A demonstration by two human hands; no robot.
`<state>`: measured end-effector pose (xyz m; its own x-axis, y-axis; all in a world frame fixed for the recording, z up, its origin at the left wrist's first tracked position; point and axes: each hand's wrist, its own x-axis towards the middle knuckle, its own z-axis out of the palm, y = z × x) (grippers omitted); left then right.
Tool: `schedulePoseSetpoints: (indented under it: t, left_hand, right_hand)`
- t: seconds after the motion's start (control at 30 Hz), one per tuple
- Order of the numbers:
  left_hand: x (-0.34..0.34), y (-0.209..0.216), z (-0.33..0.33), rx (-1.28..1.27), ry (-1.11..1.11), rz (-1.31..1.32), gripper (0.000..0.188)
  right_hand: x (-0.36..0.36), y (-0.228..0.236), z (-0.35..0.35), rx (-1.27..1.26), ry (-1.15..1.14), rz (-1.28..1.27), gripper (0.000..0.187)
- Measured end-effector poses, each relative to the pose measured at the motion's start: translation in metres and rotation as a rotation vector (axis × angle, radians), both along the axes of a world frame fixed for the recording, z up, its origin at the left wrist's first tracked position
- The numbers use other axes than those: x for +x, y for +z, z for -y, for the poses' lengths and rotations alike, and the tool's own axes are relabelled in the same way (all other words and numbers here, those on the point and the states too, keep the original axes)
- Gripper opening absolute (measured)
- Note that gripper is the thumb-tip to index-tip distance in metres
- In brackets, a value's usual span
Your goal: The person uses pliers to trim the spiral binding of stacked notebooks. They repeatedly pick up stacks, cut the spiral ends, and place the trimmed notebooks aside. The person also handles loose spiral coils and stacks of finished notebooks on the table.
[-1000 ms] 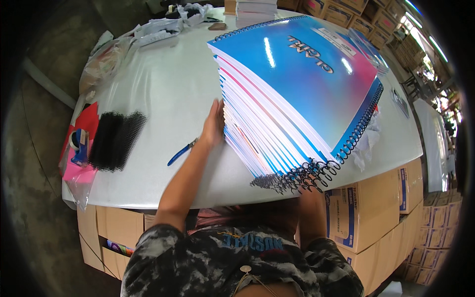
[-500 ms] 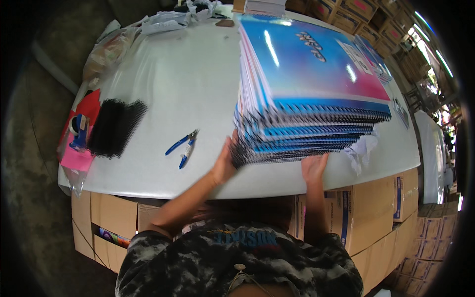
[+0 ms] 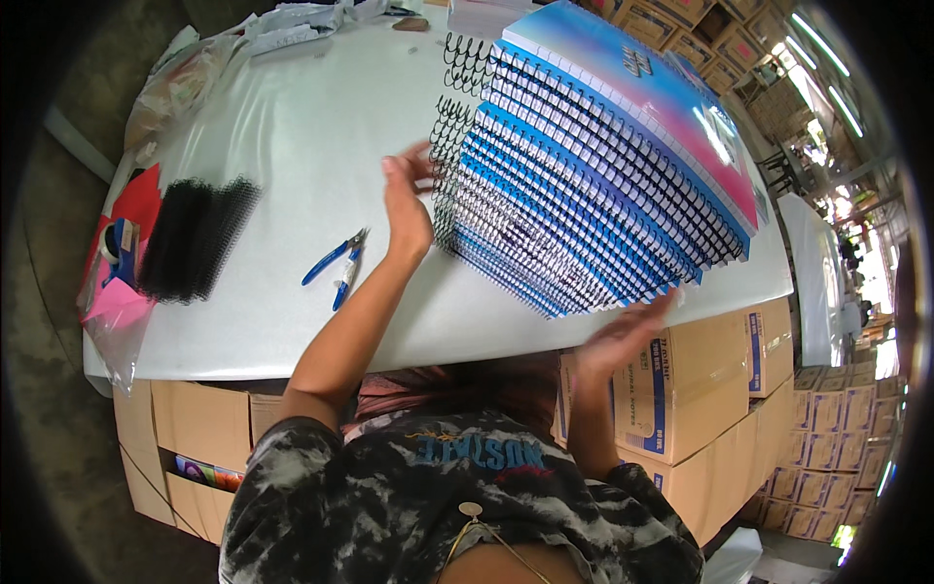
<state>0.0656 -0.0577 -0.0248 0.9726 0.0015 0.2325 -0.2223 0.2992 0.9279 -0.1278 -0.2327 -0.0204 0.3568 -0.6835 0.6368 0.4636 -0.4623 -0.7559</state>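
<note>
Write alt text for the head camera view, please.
A person's left hand and right hand flank a slanted stack of blue spiral notebooks on a white table. Blue-handled pliers and a pile of black binding coils lie left.

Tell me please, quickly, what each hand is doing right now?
Left hand: open, holding nothing, beside the wire spines of the stack of notebooks.
Right hand: open, holding nothing, at the stack's near corner; contact cannot be told.

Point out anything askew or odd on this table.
The stack of spiral notebooks is fanned out and leaning, not squared. Its near corner overhangs the table edge by the right hand. Loose black coils poke out near the left hand.
</note>
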Motion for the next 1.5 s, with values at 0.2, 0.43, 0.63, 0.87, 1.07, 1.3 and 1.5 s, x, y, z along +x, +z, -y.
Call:
schedulePoseSetpoints:
  t: [0.2,0.43,0.63,0.87,1.07,1.3,1.5]
  left_hand:
    - [-0.016,0.089,0.013,0.167,0.307,0.382,0.04]
    - [0.003,0.093,0.009,0.096,0.197,0.272,0.047]
    - [0.018,0.154,0.012,0.08,0.177,0.495,0.048]
    - [-0.002,0.163,0.033,-0.097,0.237,0.606,0.04]
    - [0.011,0.151,0.027,0.075,0.362,0.711,0.049]
    - [0.009,0.147,0.027,-0.012,0.31,0.557,0.047]
    - [0.016,0.145,0.028,-0.141,0.431,0.656,0.04]
  right_hand:
    - [0.035,0.094,-0.025,-0.281,-0.245,-0.129,0.08]
    - [0.037,0.097,-0.022,-0.237,-0.111,-0.02,0.071]
    - [0.045,0.117,-0.026,-0.304,-0.199,0.065,0.073]
    - [0.039,0.125,-0.026,-0.205,-0.254,0.021,0.065]
    - [0.042,0.126,-0.024,-0.255,-0.208,0.124,0.06]
    - [0.032,0.122,-0.031,-0.264,-0.199,0.014,0.085]
    - [0.03,0.108,-0.029,-0.297,-0.272,0.102,0.079]
